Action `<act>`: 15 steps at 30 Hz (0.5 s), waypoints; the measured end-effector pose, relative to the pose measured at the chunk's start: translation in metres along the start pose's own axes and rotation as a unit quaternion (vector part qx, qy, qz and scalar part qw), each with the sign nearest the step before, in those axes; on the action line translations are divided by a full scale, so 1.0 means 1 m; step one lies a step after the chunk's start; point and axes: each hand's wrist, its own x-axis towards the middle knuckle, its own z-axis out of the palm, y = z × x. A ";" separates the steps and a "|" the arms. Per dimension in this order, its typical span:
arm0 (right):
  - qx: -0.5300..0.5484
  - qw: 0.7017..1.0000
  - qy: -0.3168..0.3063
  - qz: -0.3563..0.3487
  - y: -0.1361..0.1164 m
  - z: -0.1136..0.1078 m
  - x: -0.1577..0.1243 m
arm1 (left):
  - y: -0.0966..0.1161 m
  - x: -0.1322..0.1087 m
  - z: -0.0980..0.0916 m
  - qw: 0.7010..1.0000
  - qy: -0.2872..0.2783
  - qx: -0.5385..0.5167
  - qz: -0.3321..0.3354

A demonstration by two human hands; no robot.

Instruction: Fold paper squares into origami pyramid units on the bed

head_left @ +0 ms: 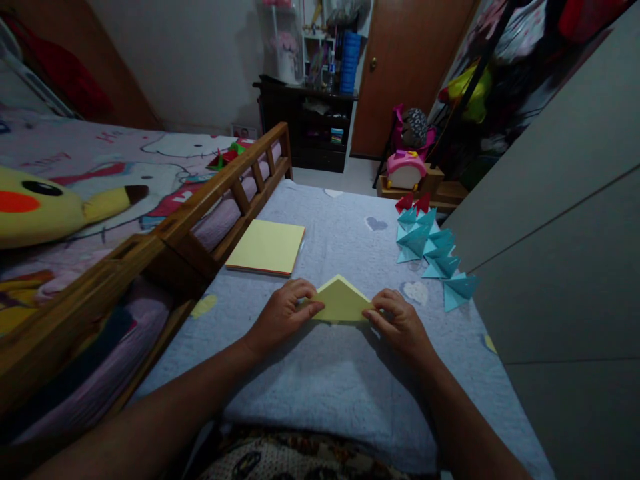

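Observation:
A sheet of yellow origami paper, folded to a peak at its far side, is stretched between my two hands just over the bed. My left hand pinches its left corner between thumb and fingers. At the opposite corner, my right hand has the same kind of pinch. Beyond my left hand lies a square stack of origami paper, yellow on top with an orange edge showing below. Several folded blue paper pieces stand to the right, with red folded pieces behind them.
The bed has a pale blue sheet with heart prints. A wooden rail runs along its left side, with a second bed and a yellow plush toy beyond. A pale cabinet wall closes the right side.

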 end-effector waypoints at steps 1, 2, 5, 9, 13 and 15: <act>-0.002 1.000 0.004 0.005 0.000 0.001 0.000 | -0.001 0.000 0.001 1.000 -0.008 0.014 -0.007; -0.006 1.000 0.009 0.011 0.001 0.002 -0.001 | -0.001 0.000 0.002 0.999 -0.014 0.027 -0.014; -0.025 0.999 0.015 0.045 0.001 0.005 -0.002 | -0.003 -0.001 0.005 0.998 -0.015 0.047 -0.040; -0.045 0.996 0.016 0.069 0.001 0.009 -0.003 | -0.006 -0.003 0.007 0.997 -0.016 0.047 -0.059; -0.035 0.998 0.027 0.049 0.002 0.009 -0.006 | -0.008 -0.006 0.003 0.998 -0.024 0.047 -0.039; -0.020 0.999 0.032 0.028 0.002 0.008 -0.007 | -0.008 -0.007 0.000 0.999 -0.016 0.051 -0.009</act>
